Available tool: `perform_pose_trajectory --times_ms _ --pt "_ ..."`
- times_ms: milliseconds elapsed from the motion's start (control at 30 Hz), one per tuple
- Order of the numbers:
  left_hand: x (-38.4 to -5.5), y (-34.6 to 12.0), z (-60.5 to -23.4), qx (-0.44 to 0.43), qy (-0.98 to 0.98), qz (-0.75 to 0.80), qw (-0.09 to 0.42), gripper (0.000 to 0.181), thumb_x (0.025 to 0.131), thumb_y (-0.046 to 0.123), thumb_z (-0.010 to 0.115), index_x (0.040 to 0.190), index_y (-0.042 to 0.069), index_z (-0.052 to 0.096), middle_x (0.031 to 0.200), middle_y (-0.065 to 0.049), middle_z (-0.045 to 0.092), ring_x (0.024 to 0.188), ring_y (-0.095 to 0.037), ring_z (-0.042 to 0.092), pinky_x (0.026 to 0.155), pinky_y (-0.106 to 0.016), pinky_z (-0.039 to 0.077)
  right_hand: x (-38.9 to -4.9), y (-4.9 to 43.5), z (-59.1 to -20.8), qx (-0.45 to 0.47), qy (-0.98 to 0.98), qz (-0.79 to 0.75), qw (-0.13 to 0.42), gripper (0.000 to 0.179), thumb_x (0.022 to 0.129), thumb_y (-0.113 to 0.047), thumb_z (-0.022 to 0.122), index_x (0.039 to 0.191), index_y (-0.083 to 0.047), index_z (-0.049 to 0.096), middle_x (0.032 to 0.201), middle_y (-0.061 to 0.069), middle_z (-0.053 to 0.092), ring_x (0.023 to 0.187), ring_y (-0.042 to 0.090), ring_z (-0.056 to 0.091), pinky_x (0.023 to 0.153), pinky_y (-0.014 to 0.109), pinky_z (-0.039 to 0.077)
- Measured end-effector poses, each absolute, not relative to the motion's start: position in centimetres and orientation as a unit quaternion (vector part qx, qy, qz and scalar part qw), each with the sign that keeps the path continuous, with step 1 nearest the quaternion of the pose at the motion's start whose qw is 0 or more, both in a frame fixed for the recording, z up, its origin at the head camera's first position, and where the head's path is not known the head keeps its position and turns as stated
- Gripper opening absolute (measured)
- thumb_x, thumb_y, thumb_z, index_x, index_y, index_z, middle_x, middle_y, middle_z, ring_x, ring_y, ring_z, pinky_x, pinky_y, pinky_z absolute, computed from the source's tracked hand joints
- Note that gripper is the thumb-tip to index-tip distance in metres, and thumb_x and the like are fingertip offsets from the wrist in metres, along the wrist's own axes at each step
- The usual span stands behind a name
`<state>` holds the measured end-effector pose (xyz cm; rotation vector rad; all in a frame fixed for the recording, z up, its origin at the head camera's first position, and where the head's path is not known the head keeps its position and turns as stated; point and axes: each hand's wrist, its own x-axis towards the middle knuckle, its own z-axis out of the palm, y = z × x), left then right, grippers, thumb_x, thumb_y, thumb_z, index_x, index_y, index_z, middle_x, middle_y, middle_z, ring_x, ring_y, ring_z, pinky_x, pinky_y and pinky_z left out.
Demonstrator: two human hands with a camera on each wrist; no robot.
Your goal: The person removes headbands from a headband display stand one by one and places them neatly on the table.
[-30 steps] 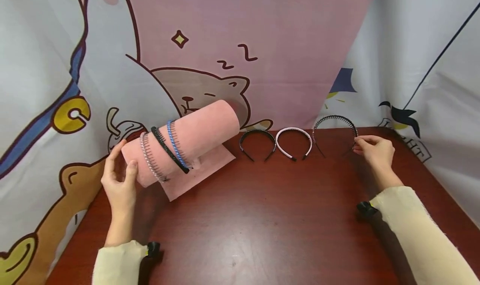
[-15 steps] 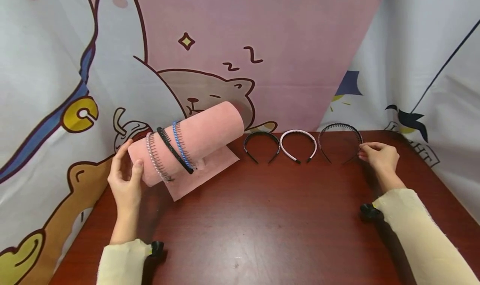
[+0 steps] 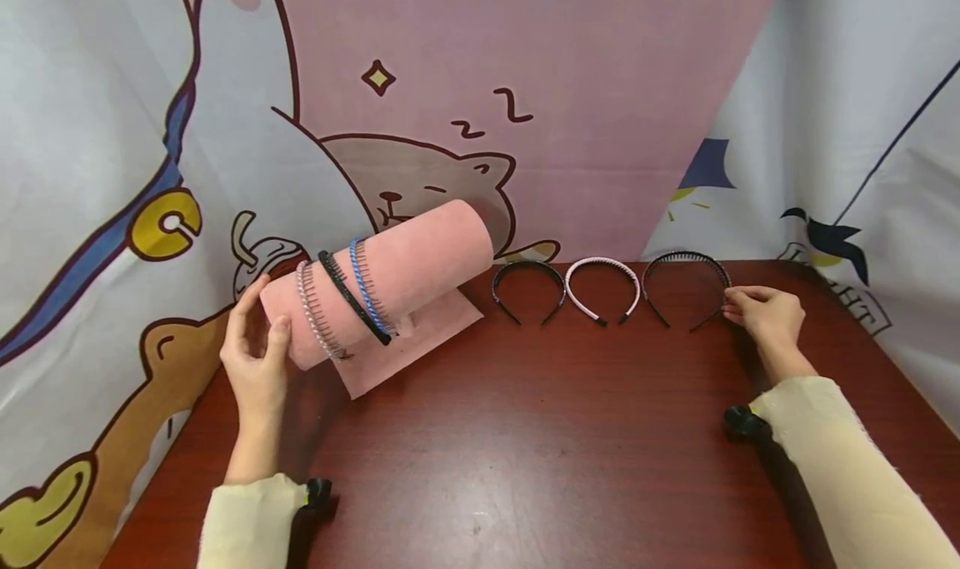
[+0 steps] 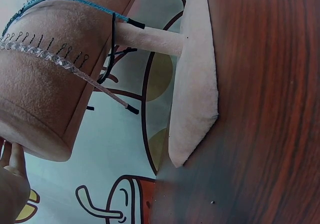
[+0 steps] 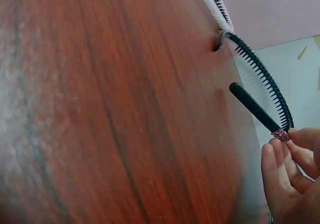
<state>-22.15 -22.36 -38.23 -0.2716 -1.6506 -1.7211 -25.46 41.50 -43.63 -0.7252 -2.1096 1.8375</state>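
In the head view my left hand (image 3: 255,377) holds the left end of a pink, plush, roll-shaped headband stand (image 3: 431,248), thumb in front. A silver-pink headband (image 3: 317,323), a black headband (image 3: 352,298) and a blue headband (image 3: 363,273) sit around the roll. At the right, my right hand (image 3: 767,315) pinches one side of a black toothed headband (image 3: 686,257) between thumb and fingertips. A purple-pink sparkly patch (image 5: 281,135) shows at the pinch in the right wrist view. The held headband's free tips lie at or just above the tabletop.
A white-pink headband (image 3: 602,262) and another dark headband (image 3: 528,264) lie to the left of the held one on the brown table (image 3: 525,436). The stand's flat base (image 4: 195,93) rests on the table. Printed cloth (image 3: 585,94) hangs behind.
My right hand has lowered the black headband slightly toward the tabletop, beside the white-pink one. The left hand keeps its hold on the stand. The head view has shifted a little.
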Motion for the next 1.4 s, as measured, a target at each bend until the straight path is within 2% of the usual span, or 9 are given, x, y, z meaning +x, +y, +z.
perform_pose_trajectory --times_ms 333,467,633,900,1067,1200,1300,1400 --pt "-22.0 -21.9 -37.8 -0.095 -0.647 -0.665 0.361 0.050 0.090 0.006 0.067 0.138 -0.002 0.056 0.139 -0.008 0.061 0.125 -0.014 0.055 0.102 -0.015 0.045 -25.2 41.3 -43.8 -0.262 -0.677 0.675 0.132 0.017 0.092 -0.010 0.067 0.080 -0.020 0.071 0.060 -0.015 0.068 0.054 0.001 0.067 0.055 0.018 0.057" --pt "-21.9 -21.8 -37.7 -0.094 -0.649 -0.663 0.361 0.050 0.090 0.007 0.066 0.138 -0.001 0.056 0.138 -0.004 0.062 0.124 -0.015 0.055 0.102 -0.015 0.045 -25.1 41.2 -43.9 -0.261 -0.660 0.693 0.131 0.010 0.093 -0.006 0.066 0.090 -0.015 0.069 0.063 -0.015 0.069 0.057 0.000 0.068 0.056 0.018 0.057" --pt "-22.2 -22.2 -38.2 -0.101 -0.644 -0.666 0.363 0.050 0.090 0.005 0.066 0.138 -0.002 0.055 0.140 -0.011 0.060 0.125 -0.014 0.055 0.102 -0.015 0.045 -25.0 41.2 -44.1 -0.245 -0.633 0.723 0.125 0.018 0.093 0.003 0.060 0.100 -0.014 0.061 0.065 -0.014 0.070 0.062 0.000 0.070 0.056 0.021 0.058" --pt "-22.6 -22.5 -38.6 -0.105 -0.644 -0.664 0.365 0.051 0.090 0.004 0.065 0.139 -0.003 0.054 0.142 -0.013 0.059 0.127 -0.015 0.054 0.104 -0.015 0.044 -25.0 41.2 -44.2 -0.236 -0.628 0.732 0.115 0.029 0.092 0.010 0.056 0.092 -0.017 0.066 0.066 -0.014 0.070 0.061 0.000 0.069 0.056 0.019 0.058" --pt "-22.6 -22.6 -38.6 -0.104 -0.645 -0.664 0.364 0.051 0.090 0.004 0.066 0.139 -0.003 0.054 0.141 -0.011 0.059 0.127 -0.015 0.054 0.103 -0.015 0.045 -25.0 41.2 -44.4 -0.246 -0.662 0.700 0.111 0.026 0.092 0.007 0.058 0.095 -0.017 0.067 0.065 -0.018 0.068 0.061 -0.004 0.068 0.058 0.014 0.056" --pt "-22.6 -22.6 -38.7 -0.106 -0.640 -0.669 0.363 0.051 0.090 0.004 0.066 0.139 -0.004 0.053 0.141 -0.011 0.059 0.127 -0.015 0.054 0.103 -0.015 0.045 -25.1 41.3 -44.5 -0.272 -0.738 0.610 0.098 0.021 0.093 -0.007 0.064 0.112 -0.016 0.067 0.066 -0.030 0.061 0.063 -0.013 0.060 0.058 0.008 0.052" --pt "-22.6 -22.6 -38.7 -0.107 -0.637 -0.672 0.363 0.051 0.090 0.003 0.066 0.139 -0.004 0.053 0.142 -0.013 0.058 0.127 -0.014 0.054 0.103 -0.015 0.045 -25.1 41.3 -44.6 -0.289 -0.790 0.533 0.086 0.036 0.093 -0.019 0.067 0.128 -0.012 0.064 0.072 -0.036 0.053 0.071 -0.016 0.050 0.060 0.005 0.047" --pt "-22.6 -22.6 -38.7 -0.106 -0.636 -0.673 0.363 0.051 0.090 0.003 0.066 0.139 -0.004 0.054 0.142 -0.015 0.058 0.127 -0.014 0.054 0.102 -0.015 0.045 -25.2 41.4 -44.7 -0.292 -0.801 0.516 0.084 0.042 0.093 -0.022 0.068 0.132 -0.010 0.062 0.075 -0.036 0.052 0.074 -0.016 0.047 0.060 0.004 0.046"
